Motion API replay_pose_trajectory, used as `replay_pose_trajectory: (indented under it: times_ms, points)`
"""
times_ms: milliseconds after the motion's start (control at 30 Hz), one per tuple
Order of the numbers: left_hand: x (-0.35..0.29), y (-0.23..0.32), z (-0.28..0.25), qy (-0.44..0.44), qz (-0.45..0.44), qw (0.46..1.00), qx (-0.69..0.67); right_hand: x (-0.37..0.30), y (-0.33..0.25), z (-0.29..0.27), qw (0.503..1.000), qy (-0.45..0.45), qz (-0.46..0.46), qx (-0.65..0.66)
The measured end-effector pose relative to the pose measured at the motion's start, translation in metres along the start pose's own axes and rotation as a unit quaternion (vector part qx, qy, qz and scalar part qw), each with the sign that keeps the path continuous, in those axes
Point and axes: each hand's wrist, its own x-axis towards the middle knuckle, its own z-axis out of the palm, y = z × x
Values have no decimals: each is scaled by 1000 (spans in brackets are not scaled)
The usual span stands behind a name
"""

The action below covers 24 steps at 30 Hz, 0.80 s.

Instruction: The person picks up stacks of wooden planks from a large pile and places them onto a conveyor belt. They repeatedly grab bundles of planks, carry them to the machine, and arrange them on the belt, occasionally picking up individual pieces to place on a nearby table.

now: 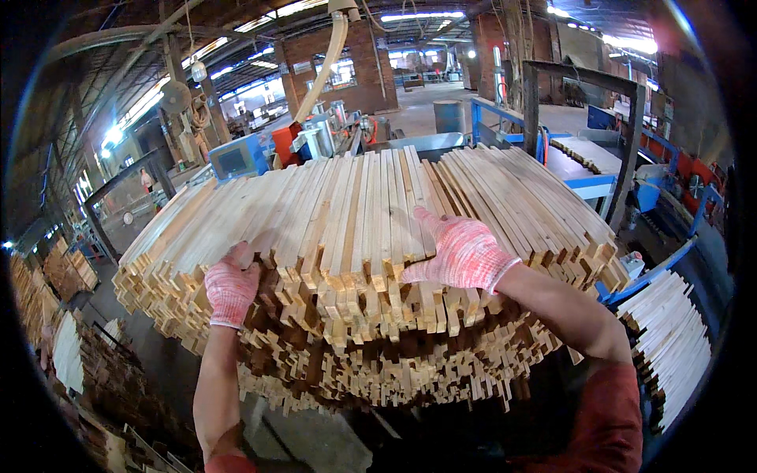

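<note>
Bare forearms rising from below, left hand (231, 288) in pink knit glove gripping slat ends, right hand (460, 254) spread flat atop stacked wooden slats (331, 213), second slat pile (670, 335) at right.

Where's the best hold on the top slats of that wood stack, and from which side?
Grip the near ends of the top slats, coming from the near side. Those ends jut unevenly over the stack face, leaving room for fingers beneath. The left hand already cups them there; the right hand lies flat on top.
</note>
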Motion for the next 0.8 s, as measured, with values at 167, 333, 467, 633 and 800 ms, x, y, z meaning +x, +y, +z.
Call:
replay_pose_trajectory:
  times_ms: [167,333,467,633,800]
  points:
    - [-9,-11,1,50,-14,992,-113,15,1,-6,1000,7,3,14]
    - [1,22,-12,30,2,998,-64,14,25,7,999,24,6,35]
    - [-3,11,-14,-51,98,993,42,16,38,15,995,35,-88,33]
    - [-4,30,-25,-104,94,988,66,32,63,9,990,1,-23,136]
    - [5,26,-11,-113,81,985,103,83,113,54,977,46,-26,205]
